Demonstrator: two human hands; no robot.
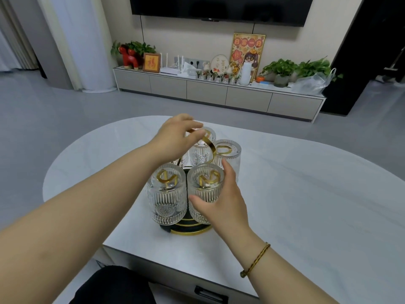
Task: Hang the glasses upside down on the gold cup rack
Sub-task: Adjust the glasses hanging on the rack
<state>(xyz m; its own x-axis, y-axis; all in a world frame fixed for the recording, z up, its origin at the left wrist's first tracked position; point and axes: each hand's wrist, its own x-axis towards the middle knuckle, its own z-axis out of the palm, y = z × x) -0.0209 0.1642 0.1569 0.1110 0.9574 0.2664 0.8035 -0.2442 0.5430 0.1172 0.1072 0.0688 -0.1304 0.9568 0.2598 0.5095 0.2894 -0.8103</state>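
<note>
Four glasses inverted on rack; right hand curled round nearest glass, axis vertical; left hand pinching handle beyond.

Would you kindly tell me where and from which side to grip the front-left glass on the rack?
Grip the front-left glass round its ribbed wall from the open left side; it hangs upside down over a gold peg, so it likely lifts straight up, and the right hand holding the neighbouring glass crowds its right.
</note>
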